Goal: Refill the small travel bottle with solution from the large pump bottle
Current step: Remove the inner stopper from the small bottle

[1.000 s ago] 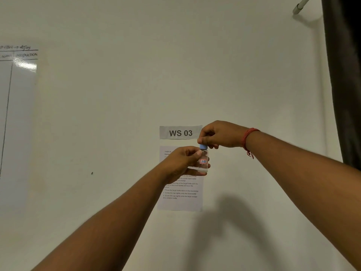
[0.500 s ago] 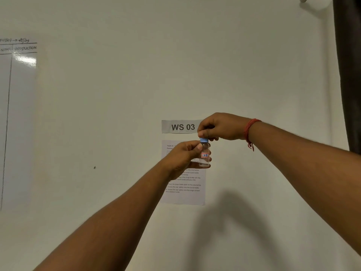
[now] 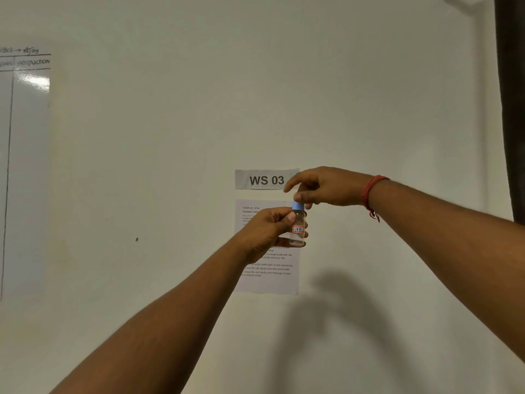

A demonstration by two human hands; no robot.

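A plain off-white wall [image 3: 284,95] fills the view, with a glossy whiteboard [image 3: 25,166] bearing handwritten headings along its left edge and a dark curtain [image 3: 511,109] down its right edge. Near the middle of the wall hangs a white printed instruction sheet [image 3: 267,282], and just above it a grey paper sign reading "WS 03" [image 3: 265,180].

2 bare arms reach up in front of these papers. The left hand [image 3: 265,230] grips the small clear travel bottle [image 3: 297,228] around its body, thumb at the shoulder and fingers curled behind; the bottle is held upright in the air before the sheet. It carries a small red-bordered label marked "17B" and shows a little clear liquid at its base. The right hand [image 3: 324,186], with a red thread bracelet [image 3: 370,191] on its wrist, comes from above and pinches the light blue screw cap [image 3: 297,205] on the bottle's neck, its forefinger extended leftward and blurred.
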